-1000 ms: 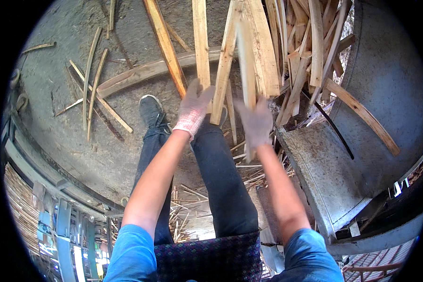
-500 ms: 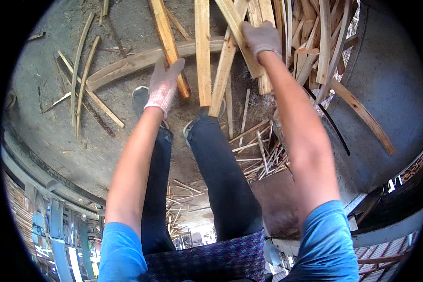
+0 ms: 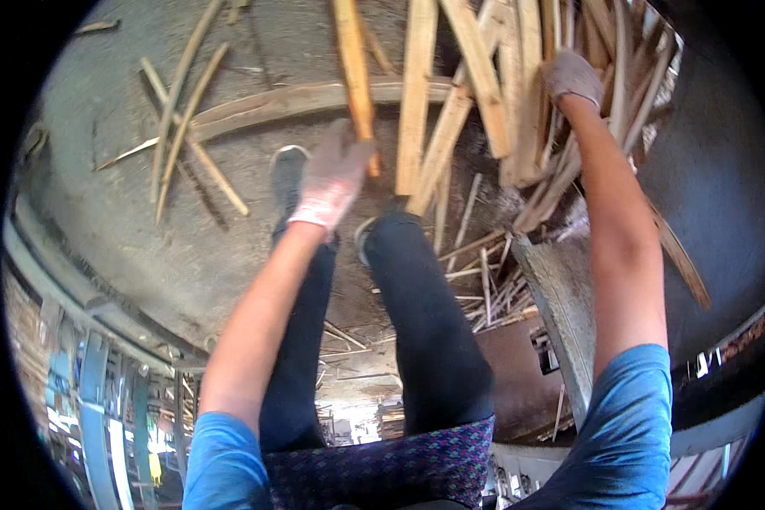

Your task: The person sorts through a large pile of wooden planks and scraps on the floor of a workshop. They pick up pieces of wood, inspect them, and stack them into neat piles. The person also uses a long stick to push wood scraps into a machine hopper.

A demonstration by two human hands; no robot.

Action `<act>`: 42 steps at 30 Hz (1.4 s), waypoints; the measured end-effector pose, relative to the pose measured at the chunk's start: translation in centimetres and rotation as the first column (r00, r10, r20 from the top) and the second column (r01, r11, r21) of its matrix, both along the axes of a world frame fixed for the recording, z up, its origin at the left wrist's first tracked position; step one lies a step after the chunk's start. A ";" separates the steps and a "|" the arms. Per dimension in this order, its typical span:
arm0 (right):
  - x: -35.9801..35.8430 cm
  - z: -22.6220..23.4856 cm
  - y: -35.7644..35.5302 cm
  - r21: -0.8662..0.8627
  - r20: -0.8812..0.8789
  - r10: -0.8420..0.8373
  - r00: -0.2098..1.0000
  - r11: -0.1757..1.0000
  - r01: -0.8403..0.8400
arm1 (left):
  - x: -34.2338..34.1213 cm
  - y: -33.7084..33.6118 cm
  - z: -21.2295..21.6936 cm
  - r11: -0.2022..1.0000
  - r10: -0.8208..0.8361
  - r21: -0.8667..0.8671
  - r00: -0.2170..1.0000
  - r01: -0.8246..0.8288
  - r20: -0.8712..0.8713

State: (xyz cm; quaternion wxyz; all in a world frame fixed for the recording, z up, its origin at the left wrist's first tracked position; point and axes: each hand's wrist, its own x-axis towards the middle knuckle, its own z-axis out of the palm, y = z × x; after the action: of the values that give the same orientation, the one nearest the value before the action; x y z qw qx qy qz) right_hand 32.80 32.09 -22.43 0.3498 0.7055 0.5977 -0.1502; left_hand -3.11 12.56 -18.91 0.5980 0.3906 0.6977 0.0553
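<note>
My left hand [image 3: 336,166], in a pale knitted glove, hovers above my feet, its fingers and thumb blurred but apart. It is close to the lower end of an orange-brown wooden strip [image 3: 354,72]; I cannot tell if it touches it. My right hand [image 3: 574,78], also gloved, reaches to the upper right over a pile of wooden strips [image 3: 620,72]. Its fingertips are hidden, so any grip is unclear. Between my hands lie several loose pale strips, among them a straight one [image 3: 416,93] and a slanting one [image 3: 480,76].
A long curved timber [image 3: 272,110] crosses the floor behind the strips. Thin sticks [image 3: 183,119] lie crossed at the far left. Offcuts [image 3: 497,285] are heaped right of my legs, beside an upright panel edge [image 3: 557,314]. A single strip [image 3: 680,255] leans at the right.
My right hand has left the slanting pale strip and moved right to the pile. My left hand has shifted slightly down relative to the orange-brown strip. The whole view has swung too.
</note>
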 end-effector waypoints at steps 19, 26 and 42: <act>-26.2 6.9 -9.6 -0.299 -0.845 -0.434 0.311 0.867 0.399 | -4.5 2.2 5.4 0.978 0.205 0.012 0.965 -0.210 0.164; -22.2 6.5 -16.7 -0.371 -0.728 -0.582 0.363 0.780 0.504 | -7.2 -0.2 8.5 0.954 0.248 -0.154 0.966 -0.256 -0.070; -21.5 -1.4 -15.4 -0.150 -0.485 -0.380 0.788 0.924 0.353 | -2.9 0.5 1.9 0.908 0.417 0.077 0.906 -0.411 -0.080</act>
State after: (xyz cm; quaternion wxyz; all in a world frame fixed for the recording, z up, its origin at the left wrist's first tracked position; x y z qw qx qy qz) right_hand 11.32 16.67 -23.84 0.1630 0.7342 0.5160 -0.4099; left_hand -6.00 13.09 -16.99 0.5272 0.2531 0.7904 0.1824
